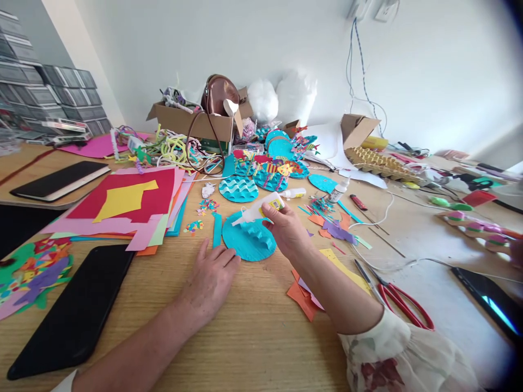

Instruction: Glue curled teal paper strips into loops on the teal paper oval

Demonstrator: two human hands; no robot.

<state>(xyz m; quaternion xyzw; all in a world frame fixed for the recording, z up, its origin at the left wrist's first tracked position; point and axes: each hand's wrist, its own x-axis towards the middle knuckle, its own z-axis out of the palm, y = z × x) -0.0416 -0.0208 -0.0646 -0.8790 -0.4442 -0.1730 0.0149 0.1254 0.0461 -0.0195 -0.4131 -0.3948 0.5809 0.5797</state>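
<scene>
In the head view, the right hand (285,227) pinches a white glue bottle (258,209), nozzle over the ten-o'clock side of a blue paper disc (247,249). I see the left hand (210,280) lying palm-down, fingers spread, at the disc's eight o'clock, near a blue strip (217,230) at nine; red-handled scissors (394,291) lie toward four.

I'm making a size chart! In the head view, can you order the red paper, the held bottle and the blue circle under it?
1. Red paper
2. Blue circle
3. Held bottle, partly covered by the right hand
</scene>
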